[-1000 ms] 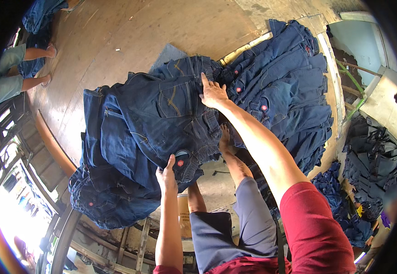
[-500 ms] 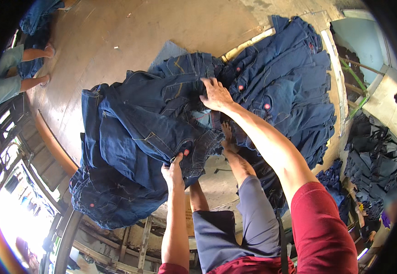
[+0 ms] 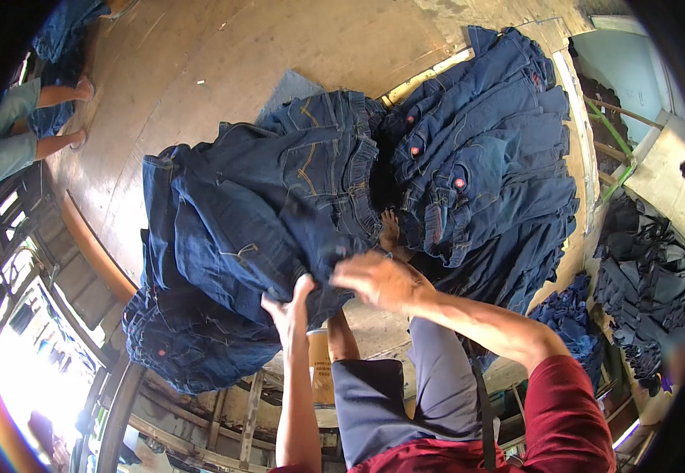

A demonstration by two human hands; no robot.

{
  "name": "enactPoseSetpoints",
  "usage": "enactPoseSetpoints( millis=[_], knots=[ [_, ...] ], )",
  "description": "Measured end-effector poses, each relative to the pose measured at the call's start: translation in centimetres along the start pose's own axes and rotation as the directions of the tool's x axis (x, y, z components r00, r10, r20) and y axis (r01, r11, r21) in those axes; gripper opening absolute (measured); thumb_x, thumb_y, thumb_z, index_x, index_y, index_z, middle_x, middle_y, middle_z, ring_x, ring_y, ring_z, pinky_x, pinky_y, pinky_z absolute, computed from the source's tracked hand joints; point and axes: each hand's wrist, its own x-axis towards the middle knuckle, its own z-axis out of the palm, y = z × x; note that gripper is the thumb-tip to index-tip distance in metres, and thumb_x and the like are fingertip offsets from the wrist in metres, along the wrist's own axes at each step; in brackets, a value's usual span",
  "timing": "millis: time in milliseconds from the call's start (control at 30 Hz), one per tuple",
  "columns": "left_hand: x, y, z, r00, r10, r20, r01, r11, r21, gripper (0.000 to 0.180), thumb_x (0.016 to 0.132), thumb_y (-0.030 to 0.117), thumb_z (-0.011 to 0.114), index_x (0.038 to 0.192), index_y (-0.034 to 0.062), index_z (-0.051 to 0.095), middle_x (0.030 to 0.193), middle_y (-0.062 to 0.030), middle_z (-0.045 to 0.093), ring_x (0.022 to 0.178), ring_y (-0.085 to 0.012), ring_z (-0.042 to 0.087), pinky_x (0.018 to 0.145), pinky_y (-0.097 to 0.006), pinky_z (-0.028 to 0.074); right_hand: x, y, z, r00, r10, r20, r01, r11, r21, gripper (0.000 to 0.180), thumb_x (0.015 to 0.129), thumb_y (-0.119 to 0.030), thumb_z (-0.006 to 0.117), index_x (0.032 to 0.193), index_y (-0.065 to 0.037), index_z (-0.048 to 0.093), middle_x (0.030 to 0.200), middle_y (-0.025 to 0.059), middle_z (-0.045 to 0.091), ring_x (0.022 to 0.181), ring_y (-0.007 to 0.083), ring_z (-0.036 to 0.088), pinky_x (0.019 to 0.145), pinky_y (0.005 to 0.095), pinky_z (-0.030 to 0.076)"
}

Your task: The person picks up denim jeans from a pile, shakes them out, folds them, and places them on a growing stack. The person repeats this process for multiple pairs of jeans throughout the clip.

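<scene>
A pair of dark blue jeans (image 3: pixel 279 213) with orange stitching lies folded on top of a stack of jeans (image 3: pixel 193 339) at the left. My left hand (image 3: pixel 289 303) grips the near fold of the top jeans. My right hand (image 3: pixel 378 277) is just to its right at the same fold, blurred, fingers curled over the denim. A second heap of blue jeans (image 3: pixel 484 165) with small red tags lies to the right. My bare foot (image 3: pixel 391 235) shows between the two piles.
A worn wooden floor (image 3: pixel 224 71) stretches behind the piles. Another person's bare legs (image 3: pixel 39 118) stand at the far left by more denim. Dark grey garments (image 3: pixel 642 276) are heaped at the right. Wooden framing (image 3: pixel 200 418) runs below the stack.
My right hand has drawn back from the far waistband toward me and now meets my left hand. The top jeans have been folded over toward the near side.
</scene>
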Motion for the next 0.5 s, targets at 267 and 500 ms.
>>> enactPoseSetpoints(
  millis=[267, 500],
  knots=[
    [1.8, -1.9, 1.2, 1.0, -0.014, -0.001, 0.014, 0.987, 0.16, 0.062, 0.073, 0.005, 0.091, 0.13, -0.0056, 0.068, 0.128, -0.0148, 0.074, 0.113, -0.0276, 0.069, 0.103, -0.037, 0.05, 9.5, 13.8, 0.6, 0.911, 0.378, -0.164, -0.412, 0.853, -0.32, 0.068, 0.094, -0.028, 0.074, 0.151, -0.006, 0.045, 0.153, 0.0245, 0.053, 0.138, 0.0399, 0.055, 0.107, 0.0499, 0.052],
    [0.6, -1.8, -1.0, 0.998, 0.051, 0.038, -0.049, 0.998, -0.048, 0.084, 0.072, 0.007, 0.095, 0.145, -0.0058, 0.053, 0.14, -0.0192, 0.065, 0.123, -0.0282, 0.064, 0.112, -0.039, 0.046, 10.9, 16.4, -0.2, 0.828, 0.557, -0.063, -0.531, 0.744, -0.406, 0.042, 0.091, -0.012, 0.068, 0.13, -0.008, 0.055, 0.111, 0.0151, 0.072, 0.097, 0.0364, 0.073, 0.087, 0.0552, 0.056]
  ],
)
